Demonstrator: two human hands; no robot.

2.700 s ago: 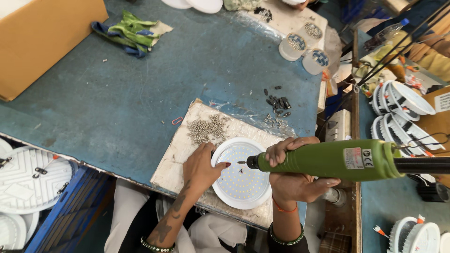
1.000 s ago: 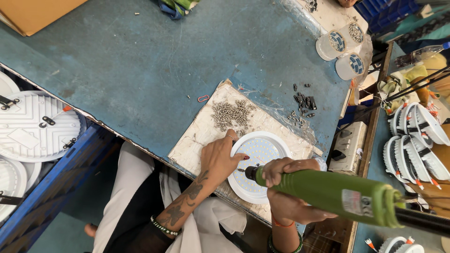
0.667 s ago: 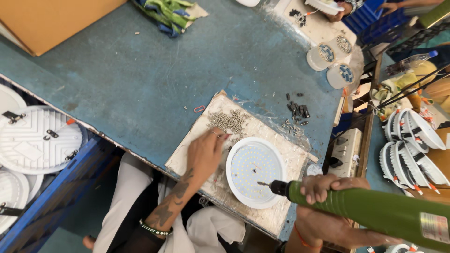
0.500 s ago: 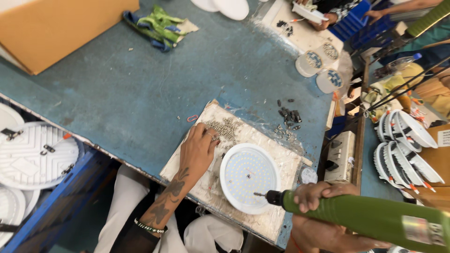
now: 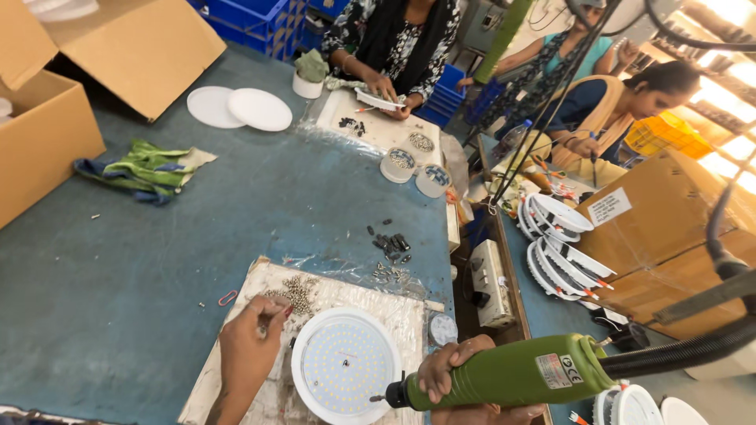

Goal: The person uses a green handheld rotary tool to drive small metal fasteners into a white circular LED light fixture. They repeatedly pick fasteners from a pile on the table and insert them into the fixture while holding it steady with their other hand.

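Bottom edge cuts off both forearms and the lower rim of the round white LED panel light [image 5: 344,365], which lies face up on the pale worn wooden board [image 5: 236,370] at the near edge of the blue-green worktable [image 5: 142,267]. Right hand [image 5: 457,378] partly hidden behind the green electric screwdriver [image 5: 512,376]; fingers wrapped tight round its body, dark bit tip just right of the panel's rim, not touching it. Black hose from the driver's rear runs off frame right. Left hand [image 5: 250,346] on the board just left of the panel, fingertips pinched together at the heap of small metal screws [image 5: 298,291]; too small to tell if a screw is held.

Containers: two small round white tubs [image 5: 415,171] far across the table, each with small metal parts, kind unclear. Open cardboard box [image 5: 47,118] at left, contents cut off. Loose dark clips [image 5: 390,242] lie on the table beyond the board. Green and blue cloth [image 5: 146,169] mid-left, two flat white round covers [image 5: 240,108] beyond it. Stacked white lamp housings [image 5: 555,236] at right, partly hidden. Other people's hands work at the far end.
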